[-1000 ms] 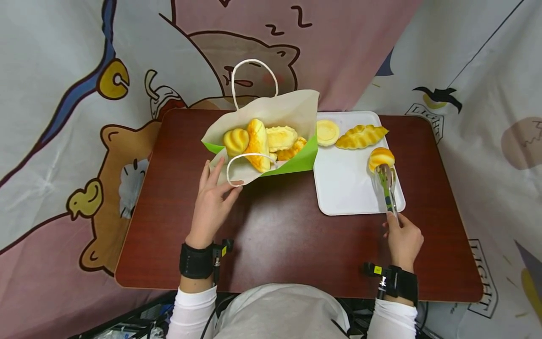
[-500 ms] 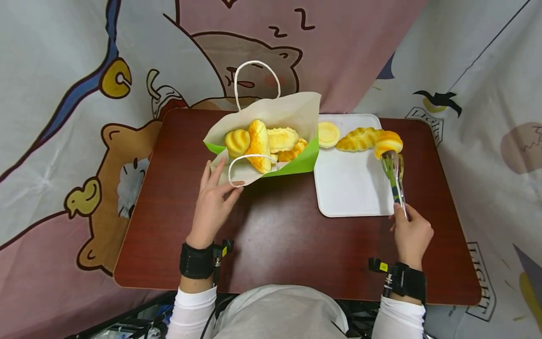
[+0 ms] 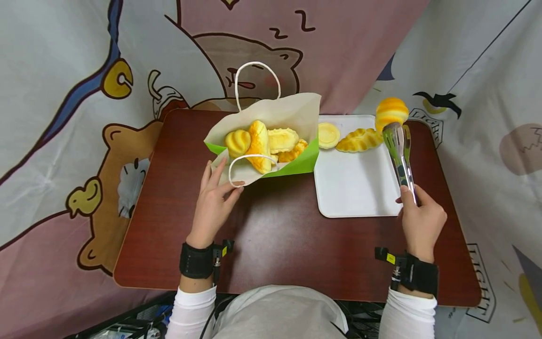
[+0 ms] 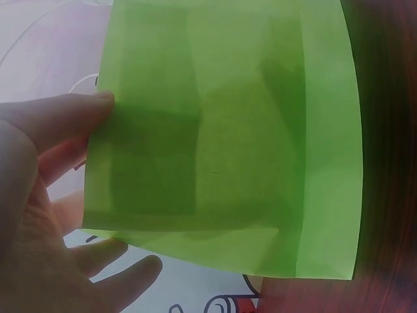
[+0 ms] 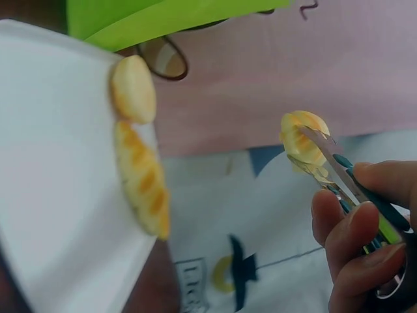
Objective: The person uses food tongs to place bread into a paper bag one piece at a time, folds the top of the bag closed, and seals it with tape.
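My right hand (image 3: 423, 221) grips metal tongs (image 3: 400, 157) with green and dark handles. Between the tong tips a round, striped bread roll (image 3: 391, 113) is held up, clear of the tray in the right wrist view. My left hand (image 3: 211, 202) pinches the near rim of a green paper bag (image 3: 298, 164), thumb on the green outside in the left wrist view (image 4: 215, 150). The bag gapes toward me with several breads inside, among them a long golden loaf (image 3: 258, 141) and a round ridged bun (image 3: 238, 142).
A white tray (image 3: 355, 188) stands right of the bag, holding a round pale tart (image 3: 328, 135) and a twisted bread (image 3: 359, 140) near its back edge. Two white handles (image 3: 257, 63) rise from the bag. A printed curtain (image 3: 360, 47) hangs behind the brown table (image 3: 279, 245).
The right hand has lifted the roll off the tray with the tongs, moving it up, away and slightly right. The left hand and the bag have barely moved.
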